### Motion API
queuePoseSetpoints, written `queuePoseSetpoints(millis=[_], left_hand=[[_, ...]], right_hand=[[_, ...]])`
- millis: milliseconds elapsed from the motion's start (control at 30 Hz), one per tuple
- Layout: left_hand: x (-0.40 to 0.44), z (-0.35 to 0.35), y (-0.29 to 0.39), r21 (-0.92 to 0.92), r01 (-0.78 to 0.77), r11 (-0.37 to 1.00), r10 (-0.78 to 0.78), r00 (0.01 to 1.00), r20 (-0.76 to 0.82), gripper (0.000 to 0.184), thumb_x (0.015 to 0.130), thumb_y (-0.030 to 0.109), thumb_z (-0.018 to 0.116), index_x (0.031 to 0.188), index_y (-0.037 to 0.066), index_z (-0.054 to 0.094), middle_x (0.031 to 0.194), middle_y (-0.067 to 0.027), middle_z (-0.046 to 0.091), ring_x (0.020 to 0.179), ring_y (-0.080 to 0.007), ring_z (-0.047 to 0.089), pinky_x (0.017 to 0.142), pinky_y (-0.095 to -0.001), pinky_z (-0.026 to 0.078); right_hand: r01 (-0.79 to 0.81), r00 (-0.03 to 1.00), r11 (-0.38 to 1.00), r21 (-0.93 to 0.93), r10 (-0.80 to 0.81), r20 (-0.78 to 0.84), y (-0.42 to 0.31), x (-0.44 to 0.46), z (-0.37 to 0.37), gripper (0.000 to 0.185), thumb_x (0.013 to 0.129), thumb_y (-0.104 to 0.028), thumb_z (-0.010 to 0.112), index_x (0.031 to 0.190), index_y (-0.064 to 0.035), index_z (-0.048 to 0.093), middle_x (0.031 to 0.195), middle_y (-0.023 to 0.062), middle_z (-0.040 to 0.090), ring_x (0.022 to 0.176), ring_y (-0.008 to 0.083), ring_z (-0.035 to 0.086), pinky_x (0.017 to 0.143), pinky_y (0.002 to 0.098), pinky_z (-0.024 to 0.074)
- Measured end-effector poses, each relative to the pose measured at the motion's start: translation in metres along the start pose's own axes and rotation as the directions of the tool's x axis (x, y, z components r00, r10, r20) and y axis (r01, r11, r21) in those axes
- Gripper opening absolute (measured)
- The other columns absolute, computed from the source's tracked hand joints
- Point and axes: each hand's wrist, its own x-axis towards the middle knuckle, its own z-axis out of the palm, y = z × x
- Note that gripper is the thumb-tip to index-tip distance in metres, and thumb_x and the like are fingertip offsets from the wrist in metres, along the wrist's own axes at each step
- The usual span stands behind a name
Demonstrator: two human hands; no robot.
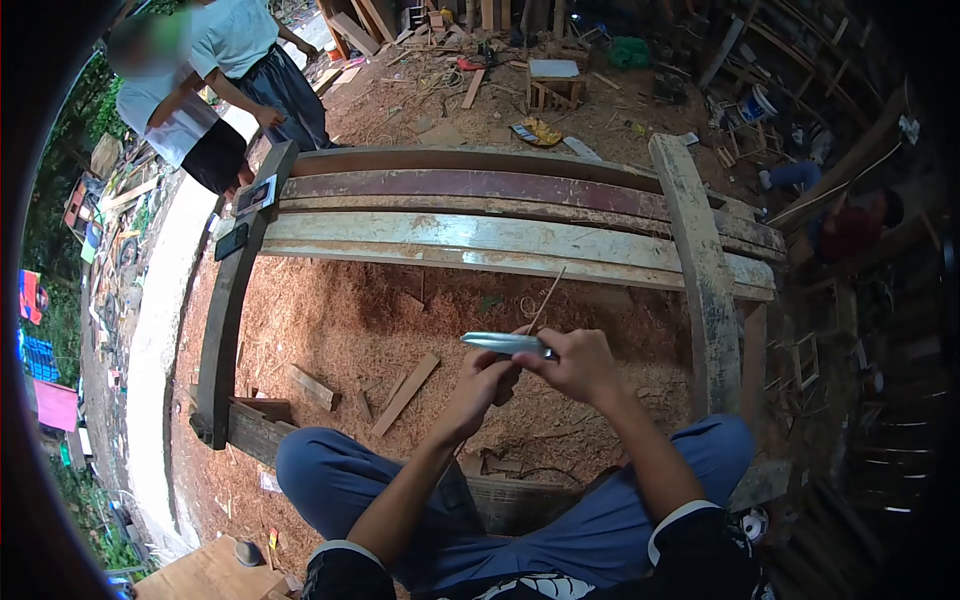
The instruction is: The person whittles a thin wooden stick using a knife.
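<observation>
My right hand [580, 365] is closed around one end of a slim silver tool [490, 342], which looks like a knife; its tapered end points left. A thin wooden stick [549, 297] slants up and away from between my hands, with a small curl near its upper part. My left hand [482, 392] is closed just under the silver tool, its fingers wrapped round what seems to be the lower part of the stick. The hands nearly touch, and the exact grip is partly hidden by the fingers.
Long planks [440, 232] span ahead between a left beam [228, 300] and a right beam [700, 250]. A phone [232, 241] lies on the left beam. Shavings and offcuts [407, 393] cover the ground. Two people [240, 60] stand far left; another person [850, 230] is at the right.
</observation>
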Motion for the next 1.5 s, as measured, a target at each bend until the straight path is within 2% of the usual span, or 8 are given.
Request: queuePoseSetpoints(millis=[233,333,500,1033,1167,1267,1400,1500], left_hand=[[0.002,0.003,-0.002,-0.041,-0.024,0.999,0.025,0.999,0.039,0.042,0.102,0.015,0.048,0.142,0.006,0.047,0.066,0.0100,0.032,0.053,-0.0020,0.028,0.046,-0.0203,0.023],[0.005,-0.002,-0.015,-0.031,-0.021,0.999,0.023,0.998,0.054,0.043,0.100,0.012,0.047,0.143,0.006,0.046,0.066,0.0102,0.032,0.053,-0.0019,0.029,0.046,-0.0202,0.023],[0.002,0.006,-0.005,-0.081,-0.048,0.996,0.053,0.997,0.055,0.045,0.098,0.009,0.046,0.144,0.007,0.045,0.066,0.0095,0.034,0.053,-0.0015,0.030,0.046,-0.0197,0.024],[-0.008,-0.011,-0.013,-0.006,-0.053,0.999,0.053,0.995,0.081,0.044,0.099,0.009,0.044,0.143,0.008,0.045,0.068,0.0079,0.037,0.053,-0.0031,0.030,0.046,-0.0211,0.025],[-0.013,-0.003,0.001,-0.094,-0.044,0.995,0.055,0.993,0.107,0.046,0.101,0.011,0.044,0.147,0.007,0.040,0.068,0.0069,0.036,0.055,-0.0036,0.031,0.047,-0.0210,0.025],[-0.009,-0.007,-0.005,-0.114,-0.049,0.992,0.063,0.990,0.128,0.046,0.102,0.015,0.045,0.148,0.007,0.039,0.069,0.0067,0.035,0.055,-0.0038,0.031,0.047,-0.0211,0.026],[-0.003,-0.007,-0.013,-0.028,-0.050,0.998,0.053,0.990,0.128,0.048,0.102,0.015,0.045,0.149,0.007,0.036,0.070,0.0072,0.034,0.055,-0.0034,0.029,0.048,-0.0201,0.025],[-0.012,0.006,0.008,-0.118,-0.046,0.992,0.066,0.983,0.173,0.051,0.102,0.014,0.044,0.151,0.008,0.031,0.070,0.0073,0.033,0.055,-0.0035,0.028,0.049,-0.0203,0.025]], right_hand=[[-0.158,0.985,0.987,0.014,0.159,-0.063,0.016,0.002,-0.024,0.069,0.090,-0.073,0.041,0.069,-0.0099,0.060,0.046,0.0052,0.053,0.047,0.0246,0.063,0.045,0.0385,0.0490],[-0.029,0.997,1.000,-0.003,0.029,0.069,0.001,-0.012,-0.003,0.066,0.091,-0.069,0.045,0.072,-0.0091,0.065,0.047,0.0091,0.054,0.047,0.0302,0.062,0.049,0.0407,0.0495],[0.134,0.982,0.987,-0.089,-0.144,-0.120,0.025,-0.003,-0.012,0.060,0.086,-0.068,0.057,0.067,-0.0111,0.061,0.046,0.0075,0.055,0.043,0.0241,0.061,0.042,0.0359,0.0473],[0.231,0.970,0.970,-0.077,-0.236,-0.060,-0.014,0.001,0.007,0.072,0.085,-0.076,0.050,0.062,-0.0086,0.059,0.042,0.0033,0.048,0.037,0.0197,0.054,0.041,0.0346,0.0426],[-0.047,0.984,0.999,0.006,0.047,-0.169,0.010,0.013,-0.024,0.076,0.085,-0.080,0.039,0.065,-0.0106,0.061,0.045,0.0044,0.051,0.039,0.0184,0.055,0.042,0.0365,0.0443],[-0.083,0.996,0.994,-0.077,0.080,-0.031,0.012,0.009,-0.019,0.076,0.085,-0.080,0.040,0.067,-0.0103,0.063,0.047,0.0050,0.052,0.042,0.0190,0.058,0.044,0.0359,0.0454],[0.203,0.978,0.972,-0.116,-0.207,-0.027,0.003,0.008,-0.003,0.077,0.089,-0.079,0.033,0.068,-0.0116,0.065,0.043,-0.0022,0.047,0.035,0.0094,0.046,0.036,0.0277,0.0374],[-0.034,0.983,0.999,-0.012,0.031,-0.182,0.014,0.014,-0.034,0.076,0.088,-0.078,0.039,0.067,-0.0089,0.064,0.044,0.0036,0.049,0.040,0.0176,0.054,0.043,0.0336,0.0442]])
